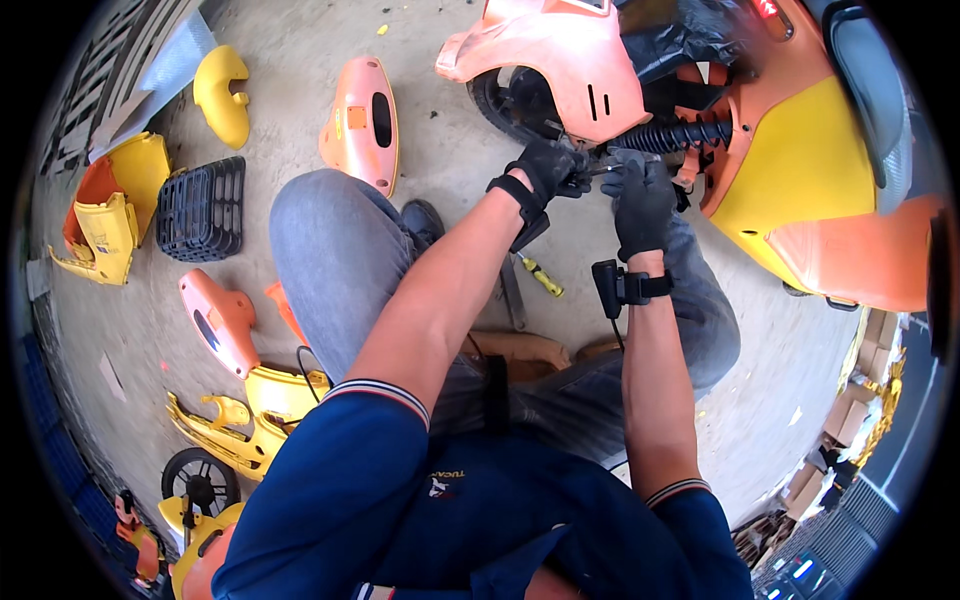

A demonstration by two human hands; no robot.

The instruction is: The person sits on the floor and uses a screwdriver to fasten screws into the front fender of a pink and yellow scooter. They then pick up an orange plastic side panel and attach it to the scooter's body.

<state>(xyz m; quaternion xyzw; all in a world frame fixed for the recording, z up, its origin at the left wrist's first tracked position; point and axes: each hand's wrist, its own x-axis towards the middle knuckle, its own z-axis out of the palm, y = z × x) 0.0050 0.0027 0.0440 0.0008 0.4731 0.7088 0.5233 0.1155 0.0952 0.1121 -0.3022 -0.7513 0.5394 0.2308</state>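
Observation:
Both my hands wear black gloves and meet at the lower part of an orange and yellow scooter (560,70). My left hand (553,168) is closed just under the orange body panel, its fingers curled round something I cannot make out. Close beside it, my right hand (641,200) is raised with its fingers closed. A thin metallic piece (604,168) shows between the two hands; its kind is too small to tell. A black coil spring (685,136) sits just beyond my right hand. My fingertips partly hide the spot they work at.
On the concrete floor lie a screwdriver (540,277) with a yellow handle, a dark flat metal bar (513,295), an orange panel (362,125), a yellow fender (222,97) and a black basket (201,208). Cardboard boxes (848,415) stand at the right. The scooter's yellow side panel (800,150) is close on my right.

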